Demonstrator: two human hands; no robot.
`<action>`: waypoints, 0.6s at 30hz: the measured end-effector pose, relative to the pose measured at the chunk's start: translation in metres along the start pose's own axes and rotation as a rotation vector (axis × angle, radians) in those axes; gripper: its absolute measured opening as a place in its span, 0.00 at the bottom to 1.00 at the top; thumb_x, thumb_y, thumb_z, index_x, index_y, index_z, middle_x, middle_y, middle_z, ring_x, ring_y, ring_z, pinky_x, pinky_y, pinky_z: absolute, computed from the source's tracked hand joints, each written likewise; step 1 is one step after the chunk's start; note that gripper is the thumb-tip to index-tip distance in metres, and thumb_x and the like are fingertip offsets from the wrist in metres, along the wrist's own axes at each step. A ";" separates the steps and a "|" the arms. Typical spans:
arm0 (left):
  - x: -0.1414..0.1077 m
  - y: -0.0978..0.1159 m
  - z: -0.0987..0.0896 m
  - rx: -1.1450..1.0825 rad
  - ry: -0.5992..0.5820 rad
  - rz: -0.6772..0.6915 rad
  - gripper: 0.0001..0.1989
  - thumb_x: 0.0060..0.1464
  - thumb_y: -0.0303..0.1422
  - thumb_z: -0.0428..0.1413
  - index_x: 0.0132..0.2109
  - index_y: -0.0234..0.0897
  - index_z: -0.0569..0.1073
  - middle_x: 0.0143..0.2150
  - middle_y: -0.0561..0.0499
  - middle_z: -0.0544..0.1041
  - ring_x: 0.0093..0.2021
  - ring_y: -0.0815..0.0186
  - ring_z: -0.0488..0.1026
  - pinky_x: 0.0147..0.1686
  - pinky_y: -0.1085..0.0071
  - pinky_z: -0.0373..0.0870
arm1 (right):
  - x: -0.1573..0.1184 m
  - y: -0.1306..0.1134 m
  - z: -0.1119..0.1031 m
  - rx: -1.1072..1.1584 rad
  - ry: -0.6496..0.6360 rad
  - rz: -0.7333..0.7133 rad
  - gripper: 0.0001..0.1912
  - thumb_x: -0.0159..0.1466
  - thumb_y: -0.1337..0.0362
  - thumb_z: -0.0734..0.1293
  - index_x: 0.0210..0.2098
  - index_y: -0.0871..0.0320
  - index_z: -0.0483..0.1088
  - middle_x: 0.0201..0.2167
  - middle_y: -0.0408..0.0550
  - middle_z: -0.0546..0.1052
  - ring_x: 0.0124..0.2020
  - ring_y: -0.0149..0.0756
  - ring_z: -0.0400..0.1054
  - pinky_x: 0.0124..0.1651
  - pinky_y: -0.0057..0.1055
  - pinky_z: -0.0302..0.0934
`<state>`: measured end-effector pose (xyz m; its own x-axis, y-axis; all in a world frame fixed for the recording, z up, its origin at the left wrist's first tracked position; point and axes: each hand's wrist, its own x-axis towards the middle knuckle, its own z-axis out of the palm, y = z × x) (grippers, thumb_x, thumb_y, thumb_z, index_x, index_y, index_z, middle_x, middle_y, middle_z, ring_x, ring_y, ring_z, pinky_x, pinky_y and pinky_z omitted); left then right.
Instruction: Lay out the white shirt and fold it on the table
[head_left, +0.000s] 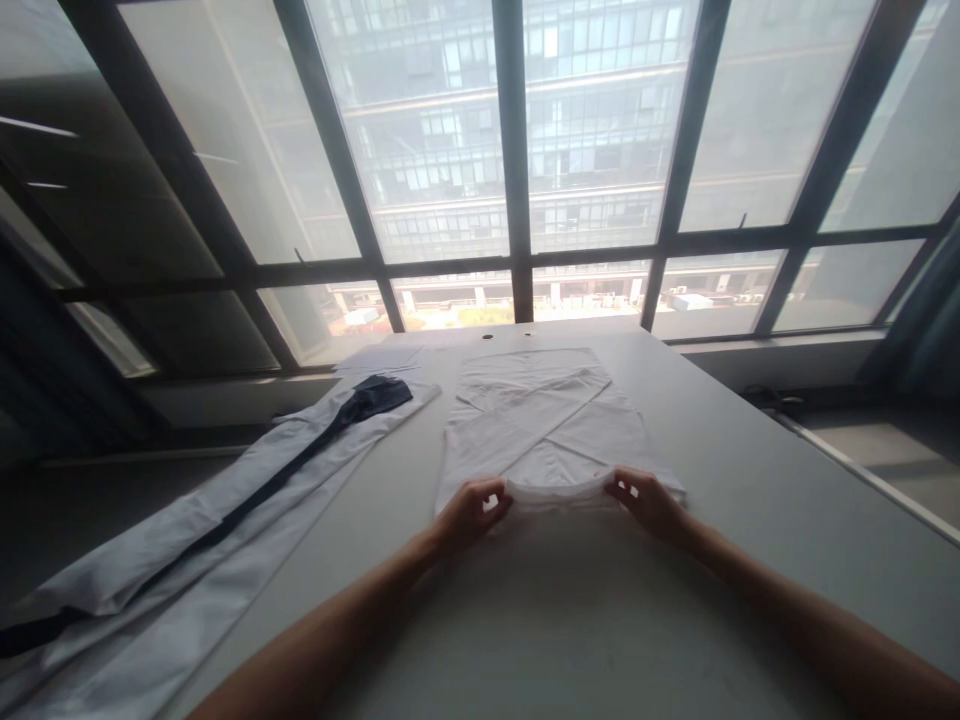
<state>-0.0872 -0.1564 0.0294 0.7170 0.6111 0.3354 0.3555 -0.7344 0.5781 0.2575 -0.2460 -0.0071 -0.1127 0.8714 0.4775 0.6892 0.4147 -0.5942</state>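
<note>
A white shirt (551,425) lies on the white table (540,620), its sides and sleeves folded inward over the body. My left hand (474,512) pinches the left end of the shirt's near edge between thumb and fingers. At the other end of that edge my right hand (646,502) pinches the cloth in the same way. Between the two hands the near edge is raised slightly and rolled into a narrow band. The rest of the shirt stretches flat away from me. Which part of the garment forms the band I cannot tell.
Left of the shirt, white garments with a dark navy strip (296,470) lie along the table's left side and run out of view. White paper sheets (386,358) rest at the far left corner. Large windows (592,150) with dark frames stand beyond the table.
</note>
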 end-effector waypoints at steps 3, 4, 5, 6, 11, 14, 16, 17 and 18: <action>0.000 -0.007 0.004 -0.029 0.042 -0.076 0.12 0.64 0.38 0.54 0.37 0.36 0.76 0.28 0.54 0.75 0.28 0.69 0.67 0.32 0.74 0.66 | 0.002 0.002 0.006 0.023 0.089 0.068 0.22 0.70 0.46 0.62 0.48 0.56 0.76 0.27 0.46 0.77 0.26 0.37 0.68 0.32 0.34 0.67; 0.000 -0.009 0.005 -0.054 0.051 -0.094 0.11 0.64 0.38 0.54 0.45 0.37 0.77 0.29 0.55 0.76 0.26 0.70 0.67 0.31 0.74 0.65 | 0.002 0.002 0.007 0.042 0.109 0.087 0.24 0.70 0.46 0.63 0.55 0.56 0.73 0.28 0.46 0.77 0.26 0.37 0.69 0.32 0.34 0.67; 0.000 -0.012 0.006 -0.082 0.061 -0.112 0.16 0.63 0.38 0.55 0.54 0.38 0.75 0.30 0.56 0.76 0.25 0.71 0.66 0.30 0.75 0.64 | 0.003 0.002 0.008 0.062 0.121 0.103 0.28 0.70 0.47 0.63 0.61 0.57 0.69 0.29 0.46 0.78 0.27 0.37 0.69 0.32 0.34 0.67; 0.000 -0.014 0.008 -0.108 0.072 -0.127 0.24 0.62 0.38 0.56 0.63 0.38 0.69 0.30 0.57 0.77 0.24 0.71 0.65 0.29 0.75 0.64 | 0.003 0.002 0.009 0.079 0.126 0.116 0.31 0.69 0.47 0.64 0.64 0.58 0.66 0.29 0.45 0.78 0.27 0.38 0.70 0.32 0.34 0.67; 0.000 -0.021 0.013 -0.133 0.110 -0.185 0.41 0.61 0.38 0.57 0.75 0.38 0.49 0.26 0.62 0.74 0.24 0.71 0.67 0.29 0.75 0.64 | 0.003 0.003 0.010 0.061 0.131 0.171 0.32 0.71 0.48 0.61 0.67 0.61 0.62 0.26 0.44 0.76 0.25 0.38 0.69 0.31 0.34 0.67; 0.001 -0.022 0.013 -0.062 0.089 -0.203 0.33 0.62 0.38 0.57 0.71 0.39 0.60 0.26 0.61 0.73 0.24 0.70 0.67 0.30 0.75 0.65 | 0.003 0.000 0.005 -0.086 0.220 0.097 0.24 0.71 0.51 0.62 0.60 0.57 0.69 0.37 0.52 0.79 0.36 0.44 0.74 0.42 0.42 0.71; 0.000 -0.019 0.011 0.030 0.081 -0.184 0.25 0.64 0.37 0.55 0.67 0.40 0.68 0.28 0.58 0.75 0.26 0.69 0.70 0.32 0.73 0.68 | 0.002 -0.006 0.001 -0.187 0.278 -0.010 0.18 0.71 0.54 0.62 0.54 0.55 0.73 0.47 0.57 0.77 0.49 0.50 0.73 0.53 0.49 0.70; 0.000 -0.015 0.009 0.091 0.092 -0.150 0.23 0.65 0.37 0.54 0.65 0.40 0.70 0.31 0.55 0.77 0.29 0.67 0.72 0.36 0.71 0.70 | 0.002 -0.011 0.000 -0.216 0.279 -0.066 0.16 0.72 0.56 0.61 0.53 0.54 0.74 0.50 0.58 0.76 0.54 0.52 0.70 0.56 0.51 0.68; -0.001 -0.011 0.007 0.156 0.105 -0.098 0.21 0.67 0.37 0.52 0.64 0.40 0.71 0.36 0.52 0.78 0.35 0.65 0.75 0.40 0.68 0.73 | 0.001 -0.016 -0.001 -0.232 0.250 -0.119 0.16 0.72 0.59 0.60 0.54 0.53 0.75 0.53 0.58 0.75 0.58 0.51 0.68 0.58 0.52 0.67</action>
<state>-0.0873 -0.1511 0.0173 0.6113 0.7030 0.3634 0.5146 -0.7020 0.4922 0.2469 -0.2522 0.0036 -0.0430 0.7180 0.6948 0.8293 0.4135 -0.3760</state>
